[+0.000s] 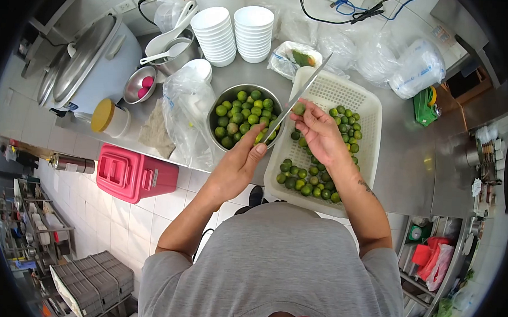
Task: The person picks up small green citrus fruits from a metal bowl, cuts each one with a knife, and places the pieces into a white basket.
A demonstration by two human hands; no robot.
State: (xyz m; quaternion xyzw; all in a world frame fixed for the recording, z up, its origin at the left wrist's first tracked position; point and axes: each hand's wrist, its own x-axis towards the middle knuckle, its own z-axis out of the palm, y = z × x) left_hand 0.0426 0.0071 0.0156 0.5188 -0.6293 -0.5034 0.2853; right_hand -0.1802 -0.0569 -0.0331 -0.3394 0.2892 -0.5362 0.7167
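Observation:
My left hand [235, 168] is closed around the handle end of a long knife [302, 91], its blade slanting up and away to the right. Close beside the blade, my right hand [323, 130] pinches a small green lime [299, 108] between thumb and fingers. Below the knife, a steel bowl [212, 122] is heaped with whole green limes [242, 110]. To its right, under my right hand, a white perforated plastic basket [370, 115] has more limes [307, 183] scattered along its bottom and right side.
Two stacks of white bowls [254, 31] stand at the back of the steel counter [404, 165]. Clear plastic bags [188, 116] lie left of the steel bowl. A yellow-lidded tub [111, 118] and a large cooler [105, 61] sit farther left. A pink bin [134, 173] is on the floor.

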